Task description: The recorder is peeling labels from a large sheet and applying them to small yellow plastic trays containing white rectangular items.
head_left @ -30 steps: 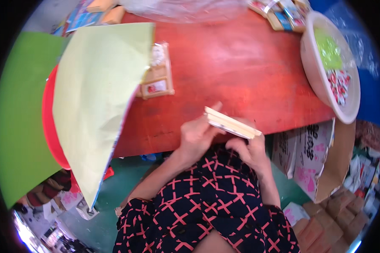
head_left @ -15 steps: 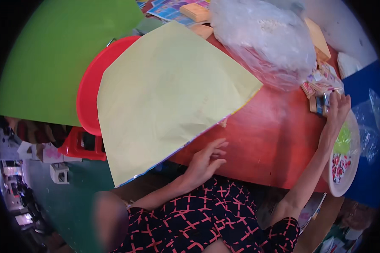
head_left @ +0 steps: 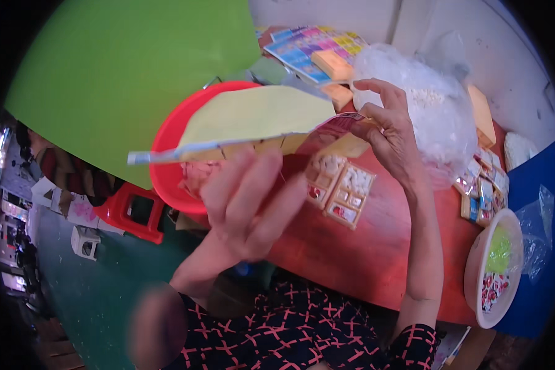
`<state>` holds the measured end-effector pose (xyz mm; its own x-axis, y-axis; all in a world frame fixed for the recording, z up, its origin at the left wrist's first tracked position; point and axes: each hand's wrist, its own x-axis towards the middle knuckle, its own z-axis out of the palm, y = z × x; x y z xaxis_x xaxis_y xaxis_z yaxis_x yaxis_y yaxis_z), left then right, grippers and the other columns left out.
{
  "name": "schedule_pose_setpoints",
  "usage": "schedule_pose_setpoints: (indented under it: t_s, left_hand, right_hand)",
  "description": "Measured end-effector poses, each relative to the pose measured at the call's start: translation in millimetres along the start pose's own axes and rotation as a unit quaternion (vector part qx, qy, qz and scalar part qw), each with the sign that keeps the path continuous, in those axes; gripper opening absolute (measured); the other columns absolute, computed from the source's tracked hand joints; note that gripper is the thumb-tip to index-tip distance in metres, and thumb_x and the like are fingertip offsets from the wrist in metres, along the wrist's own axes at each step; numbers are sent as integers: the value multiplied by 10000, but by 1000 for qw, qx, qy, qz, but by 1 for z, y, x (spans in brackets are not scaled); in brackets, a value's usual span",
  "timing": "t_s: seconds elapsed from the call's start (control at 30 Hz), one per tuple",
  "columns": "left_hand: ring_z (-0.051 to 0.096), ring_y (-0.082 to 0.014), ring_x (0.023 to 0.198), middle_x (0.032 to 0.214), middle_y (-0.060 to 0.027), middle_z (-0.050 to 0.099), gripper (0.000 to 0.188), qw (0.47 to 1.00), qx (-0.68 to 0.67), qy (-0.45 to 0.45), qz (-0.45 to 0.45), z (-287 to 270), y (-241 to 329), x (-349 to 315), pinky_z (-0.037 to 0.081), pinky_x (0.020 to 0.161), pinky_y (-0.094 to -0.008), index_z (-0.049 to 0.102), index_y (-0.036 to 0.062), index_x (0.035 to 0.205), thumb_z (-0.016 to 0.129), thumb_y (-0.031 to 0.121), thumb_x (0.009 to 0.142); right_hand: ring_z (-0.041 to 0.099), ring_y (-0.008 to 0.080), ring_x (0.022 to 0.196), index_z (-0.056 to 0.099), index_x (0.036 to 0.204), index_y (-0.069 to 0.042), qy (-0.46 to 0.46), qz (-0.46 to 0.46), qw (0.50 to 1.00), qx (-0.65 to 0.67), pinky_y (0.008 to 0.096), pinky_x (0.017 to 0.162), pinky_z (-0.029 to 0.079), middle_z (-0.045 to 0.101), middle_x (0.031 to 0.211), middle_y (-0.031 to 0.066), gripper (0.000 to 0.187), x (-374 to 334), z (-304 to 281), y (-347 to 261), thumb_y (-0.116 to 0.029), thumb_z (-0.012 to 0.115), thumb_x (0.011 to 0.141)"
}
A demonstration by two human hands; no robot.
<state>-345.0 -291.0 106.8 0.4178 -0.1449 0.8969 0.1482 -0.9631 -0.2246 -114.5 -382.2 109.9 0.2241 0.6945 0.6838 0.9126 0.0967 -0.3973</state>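
A large sheet of paper (head_left: 259,114), pale yellow on one face with a coloured printed edge, is lifted off the table and seen nearly edge-on. My right hand (head_left: 385,126) pinches its right corner between thumb and fingers. In front of the sheet, my left hand (head_left: 246,209) is raised with its fingers apart, smeared by motion; I see nothing in it. Beneath the sheet, small wooden trays (head_left: 349,194) divided into compartments lie on the table. White pieces and small red-and-white printed bits fill them. The sheet and my left hand hide part of these trays.
Pink pieces lie in a red basin (head_left: 166,166) at the left. A clear bag of white pieces (head_left: 425,92) stands behind on the red table (head_left: 388,246). Wrapped packs (head_left: 484,185) and a white bowl (head_left: 475,290) are at the right. A red stool (head_left: 129,213) stands lower left.
The sheet has been lifted and tipped up, uncovering the wooden trays. My right hand has come from the packs at the right to the sheet's corner; my left hand has risen.
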Motion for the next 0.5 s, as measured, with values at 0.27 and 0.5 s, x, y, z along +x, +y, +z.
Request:
schedule_pose_setpoints:
  t_s: [0.27,0.5]
  left_hand:
    - [528,-188,822,727,3,598,88,969,-88,-146,-179,55,-66,33,342,824,-381,662,102,833,687,167,779]
    - [521,-192,786,689,1,588,46,946,-142,-150,-252,61,-78,26,342,803,-379,647,91,793,652,137,799]
  right_hand:
    - [446,306,1159,635,816,-56,54,-3,997,-50,398,969,386,544,1201,65,179,29,7,-8,-40,718,657]
    - [544,233,976,646,785,-92,105,-104,980,-134,399,924,388,621,916,12,127,46,27,-16,-73,709,676]
